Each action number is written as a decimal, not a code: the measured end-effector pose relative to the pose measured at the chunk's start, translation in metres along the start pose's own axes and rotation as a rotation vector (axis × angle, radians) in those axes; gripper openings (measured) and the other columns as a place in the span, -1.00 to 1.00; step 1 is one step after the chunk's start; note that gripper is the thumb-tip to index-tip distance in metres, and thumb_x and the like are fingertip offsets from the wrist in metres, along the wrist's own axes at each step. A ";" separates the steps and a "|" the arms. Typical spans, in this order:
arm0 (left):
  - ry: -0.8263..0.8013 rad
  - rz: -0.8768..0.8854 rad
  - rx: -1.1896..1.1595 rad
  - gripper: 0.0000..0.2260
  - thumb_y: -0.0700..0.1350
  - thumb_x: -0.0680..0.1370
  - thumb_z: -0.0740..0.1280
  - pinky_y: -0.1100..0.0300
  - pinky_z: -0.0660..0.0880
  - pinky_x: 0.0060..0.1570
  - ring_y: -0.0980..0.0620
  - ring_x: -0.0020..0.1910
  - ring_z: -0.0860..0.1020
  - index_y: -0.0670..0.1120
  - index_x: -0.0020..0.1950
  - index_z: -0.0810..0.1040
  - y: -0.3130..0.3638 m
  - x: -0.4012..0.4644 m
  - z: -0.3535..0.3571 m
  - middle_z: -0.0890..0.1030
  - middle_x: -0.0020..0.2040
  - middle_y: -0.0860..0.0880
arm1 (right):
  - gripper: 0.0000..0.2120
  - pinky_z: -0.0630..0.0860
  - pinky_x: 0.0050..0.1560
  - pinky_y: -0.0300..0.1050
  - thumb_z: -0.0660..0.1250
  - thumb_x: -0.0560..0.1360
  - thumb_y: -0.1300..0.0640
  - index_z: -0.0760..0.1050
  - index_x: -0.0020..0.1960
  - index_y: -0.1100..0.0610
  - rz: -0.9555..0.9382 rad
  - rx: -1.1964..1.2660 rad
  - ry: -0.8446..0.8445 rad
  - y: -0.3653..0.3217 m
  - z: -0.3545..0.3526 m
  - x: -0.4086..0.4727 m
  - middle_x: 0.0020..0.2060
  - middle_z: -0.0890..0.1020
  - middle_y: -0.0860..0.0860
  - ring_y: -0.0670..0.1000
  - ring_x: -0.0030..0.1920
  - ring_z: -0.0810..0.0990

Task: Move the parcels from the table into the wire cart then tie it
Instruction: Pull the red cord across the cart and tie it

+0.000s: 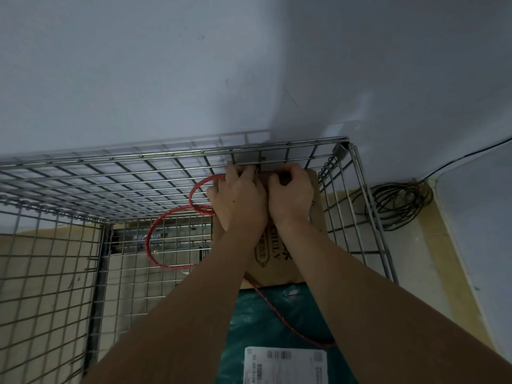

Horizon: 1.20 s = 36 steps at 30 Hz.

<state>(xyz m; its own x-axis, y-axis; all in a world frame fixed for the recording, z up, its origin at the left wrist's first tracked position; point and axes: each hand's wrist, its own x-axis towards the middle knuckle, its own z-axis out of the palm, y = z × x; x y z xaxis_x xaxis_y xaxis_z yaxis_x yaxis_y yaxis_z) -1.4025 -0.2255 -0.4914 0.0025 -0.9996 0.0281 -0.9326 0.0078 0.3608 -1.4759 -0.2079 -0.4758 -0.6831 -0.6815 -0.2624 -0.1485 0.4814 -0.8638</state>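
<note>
Inside the wire cart (83,173), near its far right corner, a cardboard box (279,261) and teal parcel (277,322) lie under red rope (155,239); left hand (238,200) and right hand (291,195) curl fingers at the far rail, seemingly clamped on rope.

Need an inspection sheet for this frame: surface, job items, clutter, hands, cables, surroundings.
Surface: tan floor around the cart; no table in view.
Job's things: wire cart against the wall; brown cardboard box and teal parcel with a white label inside it; red rope loops inside the cart and trails across the teal parcel.
Clutter: nothing seen.
Hands: left hand and right hand side by side at the cart's far top rail, fingers curled; the left hand's grip is on the red rope, the right hand's hold is hidden.
Cables: coiled black cable on the floor right of the cart.
Surroundings: pale wall.
</note>
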 end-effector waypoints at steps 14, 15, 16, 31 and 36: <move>-0.066 -0.095 -0.076 -0.71 -0.07 0.60 0.27 0.07 0.16 0.08 -0.06 0.16 0.47 0.21 0.26 0.59 0.004 0.000 -0.004 0.49 0.24 0.03 | -0.76 0.38 0.22 0.02 0.33 0.59 -0.07 0.73 0.07 0.00 0.105 -0.245 0.035 -0.011 0.018 0.017 0.14 0.58 0.09 0.12 0.17 0.55; -0.069 -0.092 -0.079 -0.71 -0.06 0.61 0.27 0.07 0.15 0.08 -0.06 0.17 0.47 0.21 0.27 0.59 0.004 0.000 -0.004 0.49 0.24 0.04 | -0.76 0.34 0.20 0.02 0.33 0.59 -0.07 0.72 0.07 0.00 0.114 -0.265 0.044 -0.012 0.019 0.018 0.14 0.57 0.09 0.12 0.17 0.54; -0.071 -0.090 -0.080 -0.72 -0.04 0.61 0.27 0.07 0.17 0.09 -0.06 0.17 0.47 0.22 0.28 0.58 0.004 0.000 -0.005 0.49 0.24 0.04 | -0.76 0.32 0.20 0.03 0.34 0.58 -0.07 0.72 0.07 0.01 0.128 -0.276 0.050 -0.012 0.020 0.019 0.15 0.56 0.09 0.12 0.18 0.54; -0.184 0.202 -0.093 -0.63 -0.16 0.58 0.30 -0.05 0.48 0.09 -0.17 0.11 0.53 -0.06 0.40 0.51 -0.024 -0.005 -0.038 0.54 0.19 -0.14 | -0.81 0.50 0.20 0.06 0.46 0.49 0.01 0.51 -0.19 0.08 0.141 -0.149 0.131 -0.019 0.022 0.008 -0.09 0.69 0.09 0.13 0.01 0.63; -0.074 0.153 -0.198 -0.66 -0.27 0.58 0.23 0.01 0.46 0.01 -0.15 0.04 0.55 -0.02 0.26 0.65 -0.027 -0.005 -0.036 0.65 0.05 -0.11 | -0.76 0.40 0.23 0.05 0.36 0.55 -0.05 0.64 0.09 0.08 0.121 -0.263 0.166 -0.011 0.024 0.006 0.10 0.66 0.08 0.14 0.15 0.58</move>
<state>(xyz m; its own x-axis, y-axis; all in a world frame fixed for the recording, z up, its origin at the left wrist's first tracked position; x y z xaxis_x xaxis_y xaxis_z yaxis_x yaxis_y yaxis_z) -1.3646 -0.2198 -0.4675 -0.1662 -0.9856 0.0305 -0.8313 0.1567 0.5333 -1.4610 -0.2308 -0.4783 -0.8113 -0.5218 -0.2637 -0.2238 0.6938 -0.6845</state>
